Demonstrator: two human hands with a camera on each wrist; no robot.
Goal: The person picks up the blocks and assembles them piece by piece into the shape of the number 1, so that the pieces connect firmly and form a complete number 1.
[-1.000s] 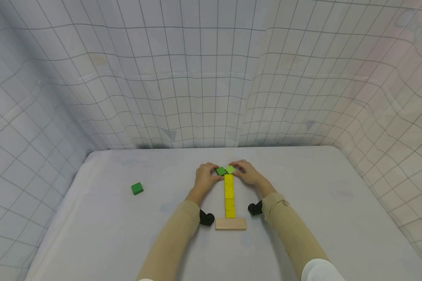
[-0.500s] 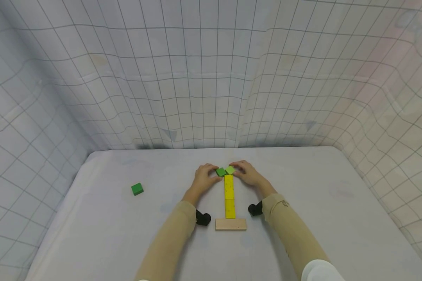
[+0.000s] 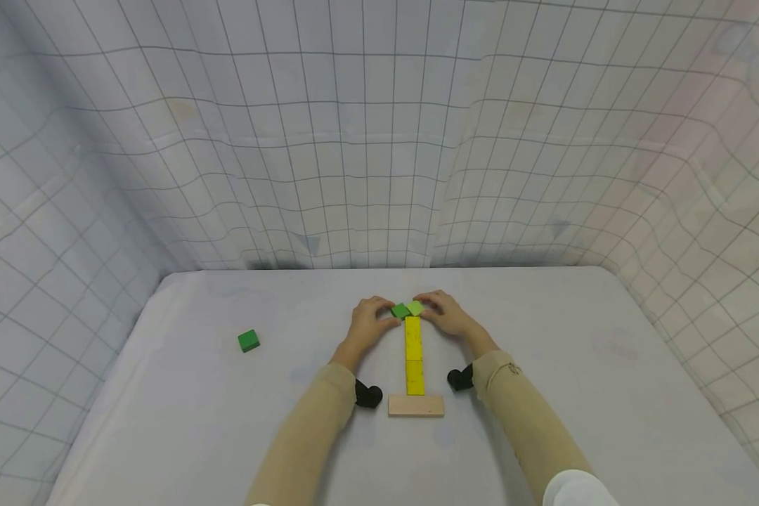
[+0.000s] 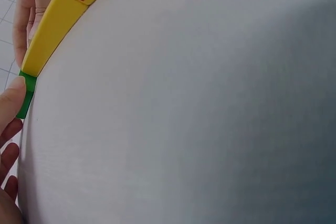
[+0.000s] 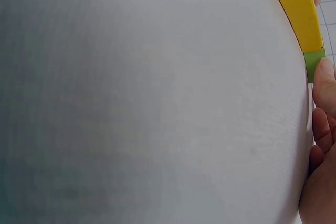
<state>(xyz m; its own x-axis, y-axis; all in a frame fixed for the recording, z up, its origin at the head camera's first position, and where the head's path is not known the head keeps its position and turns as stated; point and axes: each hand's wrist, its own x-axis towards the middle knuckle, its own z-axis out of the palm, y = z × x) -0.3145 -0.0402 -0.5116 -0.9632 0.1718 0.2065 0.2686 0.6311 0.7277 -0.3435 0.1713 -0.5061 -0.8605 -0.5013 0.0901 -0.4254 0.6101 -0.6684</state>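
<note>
My left hand (image 3: 368,325) pinches a dark green block (image 3: 400,310) between thumb and fingers at the far end of a yellow row. Opposite it, my right hand (image 3: 445,313) holds a light green block (image 3: 414,308) the same way. The two green blocks sit turned at an angle, side by side, close to the top of the farther yellow block (image 3: 413,337). A second yellow block (image 3: 414,378) continues the line toward me. In the left wrist view the thumb lies on the dark green block (image 4: 30,85); the right wrist view shows a thumb against the light green block (image 5: 313,66).
A plain wooden block (image 3: 416,406) lies crosswise at the near end of the yellow row. Another dark green block (image 3: 249,341) stands off to the left on the white-covered table (image 3: 183,422). Gridded white cloth (image 3: 379,140) hangs around the back and sides.
My left hand drew slightly back to the left, then came in again beside the dark green block. The right hand and the blocks look almost unmoved; the whole view shifted a little.
</note>
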